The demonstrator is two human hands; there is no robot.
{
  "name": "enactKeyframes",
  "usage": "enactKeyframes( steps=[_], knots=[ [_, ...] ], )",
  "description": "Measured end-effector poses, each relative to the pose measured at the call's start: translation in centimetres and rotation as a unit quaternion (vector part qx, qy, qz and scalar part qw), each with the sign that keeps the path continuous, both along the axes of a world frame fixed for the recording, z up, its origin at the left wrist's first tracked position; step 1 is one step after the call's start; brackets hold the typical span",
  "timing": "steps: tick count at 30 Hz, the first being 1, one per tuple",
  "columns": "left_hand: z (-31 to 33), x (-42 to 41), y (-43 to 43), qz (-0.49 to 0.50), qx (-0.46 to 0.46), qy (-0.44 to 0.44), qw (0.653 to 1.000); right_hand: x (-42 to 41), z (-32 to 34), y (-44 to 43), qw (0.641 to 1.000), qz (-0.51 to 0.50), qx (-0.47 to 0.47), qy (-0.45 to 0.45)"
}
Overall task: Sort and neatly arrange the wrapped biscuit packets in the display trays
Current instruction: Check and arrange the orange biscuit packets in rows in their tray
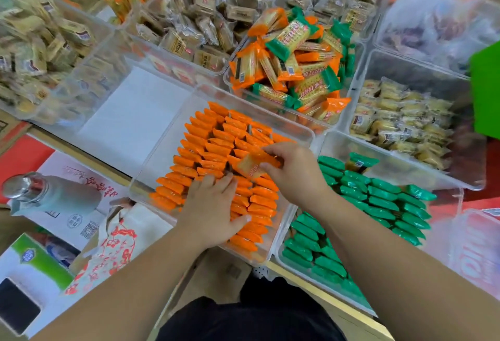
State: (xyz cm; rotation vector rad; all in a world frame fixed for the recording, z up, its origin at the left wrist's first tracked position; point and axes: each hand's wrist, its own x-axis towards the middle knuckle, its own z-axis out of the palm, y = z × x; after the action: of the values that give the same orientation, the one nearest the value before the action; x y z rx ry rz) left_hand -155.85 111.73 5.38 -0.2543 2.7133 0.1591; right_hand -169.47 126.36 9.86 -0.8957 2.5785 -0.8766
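Now our right hand pinches one orange packet just above the orange tray, angling it for a gap in the rows, we reckon. Our left hand lies flat, fingers straight, on the tray's near rows to steady them.

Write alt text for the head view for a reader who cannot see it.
A person's right hand pinches one orange-wrapped biscuit packet above a clear plastic tray of neatly rowed orange packets, while the left hand rests on those rows. To its right another clear tray holds rows of green-wrapped packets, and a bin behind holds jumbled orange and green packets.
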Motion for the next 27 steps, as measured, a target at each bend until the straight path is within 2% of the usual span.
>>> enactKeyframes(
  steps=[7,13,20,24,27],
  knots=[
    [-0.7,0.3,-0.3,0.031,0.036,0.028,0.998,0.9,-3.5,-3.3,0.994,0.075,0.079,0.019],
    [-0.8,0.5,-0.5,0.098,0.111,0.089,0.985,0.8,-4.9,-5.4,0.981,0.102,0.151,0.073],
    [-0.2,0.3,-0.2,0.103,0.102,0.116,0.983,-0.1,-5.8,-5.5,0.962,0.129,0.222,0.094],
    [-1.2,0.3,-0.2,0.058,0.062,0.091,0.992,-0.7,-5.3,-5.6,0.968,0.132,0.208,0.053],
    [-1.6,0.0,0.0,0.019,0.029,0.064,0.997,-1.5,-5.1,-5.2,0.979,0.083,0.185,0.033]
  ],
)
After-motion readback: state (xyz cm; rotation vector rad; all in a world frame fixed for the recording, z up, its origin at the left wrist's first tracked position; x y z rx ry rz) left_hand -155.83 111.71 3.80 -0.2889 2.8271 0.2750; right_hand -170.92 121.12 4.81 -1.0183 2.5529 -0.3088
